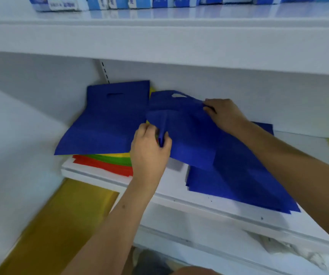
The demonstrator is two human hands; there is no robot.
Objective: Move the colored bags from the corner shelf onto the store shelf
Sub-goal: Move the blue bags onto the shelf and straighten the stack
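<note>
Left hand (pixel 149 149) pinches the blue bag's (pixel 183 132) lower fold, right hand (pixel 224 114) grips its top corner; bag's held between them, above the blue stack (pixel 245 175) under the right forearm.

Left hand (pixel 149 147): bare, no glove, no ring or band to be seen on the fingers.
Left forearm (pixel 118 221): bare along all of its visible length, no sleeve; one small dark mark on its upper side, partway up from the wrist.
Left wrist: bare, no watch or strap.
Right hand (pixel 224 114): bare, no glove, no ring visible.
Right forearm (pixel 290 167): bare along all of its visible length, no sleeve.
Right wrist: bare, no watch or bracelet.
</note>
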